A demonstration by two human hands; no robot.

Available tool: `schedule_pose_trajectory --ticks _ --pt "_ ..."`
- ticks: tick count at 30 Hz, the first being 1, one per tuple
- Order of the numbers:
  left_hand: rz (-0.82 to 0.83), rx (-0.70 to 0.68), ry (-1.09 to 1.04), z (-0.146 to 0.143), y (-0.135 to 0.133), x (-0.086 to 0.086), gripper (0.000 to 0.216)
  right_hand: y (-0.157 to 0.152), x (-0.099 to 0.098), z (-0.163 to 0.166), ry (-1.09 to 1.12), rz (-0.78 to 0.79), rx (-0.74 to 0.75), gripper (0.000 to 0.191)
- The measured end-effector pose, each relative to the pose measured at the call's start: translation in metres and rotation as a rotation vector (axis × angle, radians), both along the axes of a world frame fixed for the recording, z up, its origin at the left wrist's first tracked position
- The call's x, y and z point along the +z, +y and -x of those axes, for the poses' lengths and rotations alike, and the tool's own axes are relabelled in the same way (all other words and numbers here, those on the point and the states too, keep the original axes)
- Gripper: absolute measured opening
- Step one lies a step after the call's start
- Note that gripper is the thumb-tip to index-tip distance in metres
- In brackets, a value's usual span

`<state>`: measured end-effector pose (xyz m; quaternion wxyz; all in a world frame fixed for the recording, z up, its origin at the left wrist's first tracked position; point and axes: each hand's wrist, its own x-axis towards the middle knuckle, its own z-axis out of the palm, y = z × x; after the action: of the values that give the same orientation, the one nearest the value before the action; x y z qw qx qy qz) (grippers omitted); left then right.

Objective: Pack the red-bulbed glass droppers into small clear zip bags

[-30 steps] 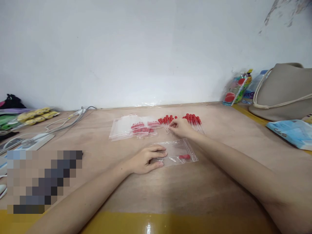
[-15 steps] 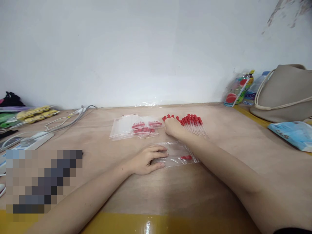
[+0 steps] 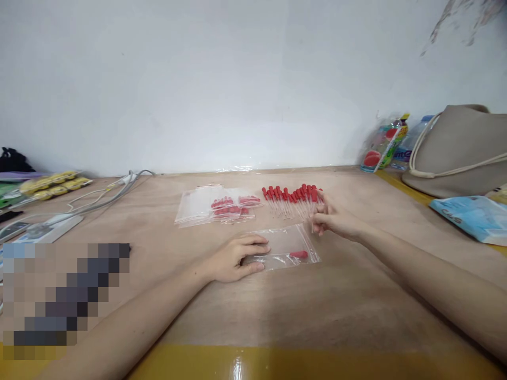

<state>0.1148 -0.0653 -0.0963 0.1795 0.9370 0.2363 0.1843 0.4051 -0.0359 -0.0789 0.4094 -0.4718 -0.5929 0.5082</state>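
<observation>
My left hand lies with fingers apart on the left end of a clear zip bag. Inside that bag rests one dropper with a red bulb. Beyond it, several thin clear droppers with red bulbs are laid out in a row. At the row's right end, the fingers of my right hand are closed around a dropper whose red bulb sticks up above them; its stem is partly hidden and blurred. Left of the row are filled bags with red bulbs and a stack of flat zip bags.
Cables and a white power strip lie at the left, near yellow packaged items. On the right stand a grey bag, a bottle pack and a blue packet. A pixelated patch hides the lower left.
My right hand has moved right, from the left part of the dropper row to its right end, uncovering the droppers there. My left hand stays on the zip bag.
</observation>
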Motion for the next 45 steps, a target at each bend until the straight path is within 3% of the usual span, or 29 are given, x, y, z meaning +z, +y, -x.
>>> schedule_pose_trajectory --ticks 3,6,10,14,18,22,27,38,41,45 --pt "0.002 0.001 -0.006 0.000 0.000 -0.001 0.039 -0.012 -0.012 -0.009 0.089 0.029 -0.117 0.100" --pt "0.004 -0.006 -0.022 0.000 0.001 -0.001 0.039 -0.018 -0.022 -0.006 0.119 0.036 -0.247 0.094" --pt "0.002 -0.010 -0.026 0.000 0.001 -0.001 0.040 -0.019 -0.028 0.002 0.185 0.071 -0.327 0.062" --pt "-0.005 0.011 -0.015 0.000 0.000 0.000 0.045 -0.021 -0.027 0.006 0.260 0.133 -0.302 0.030" --pt "-0.009 0.030 -0.011 -0.001 -0.001 0.001 0.050 -0.025 -0.024 0.006 0.348 0.173 -0.257 0.016" --pt "-0.013 0.026 -0.004 -0.001 -0.001 0.001 0.046 -0.024 -0.026 0.004 0.397 0.172 -0.246 0.017" --pt "-0.018 0.024 -0.007 -0.001 0.000 0.001 0.048 -0.023 -0.033 0.001 0.373 0.070 -0.294 0.035" --pt "-0.017 0.041 -0.013 -0.001 -0.001 0.002 0.048 -0.027 -0.028 -0.015 -0.053 0.090 0.018 0.034" --pt "-0.016 0.040 -0.016 -0.001 -0.001 0.002 0.048 -0.025 -0.028 -0.019 -0.154 0.065 0.037 0.034" --pt "-0.013 0.039 -0.013 -0.002 0.000 0.002 0.049 -0.026 -0.028 -0.011 -0.128 -0.005 0.042 0.035"
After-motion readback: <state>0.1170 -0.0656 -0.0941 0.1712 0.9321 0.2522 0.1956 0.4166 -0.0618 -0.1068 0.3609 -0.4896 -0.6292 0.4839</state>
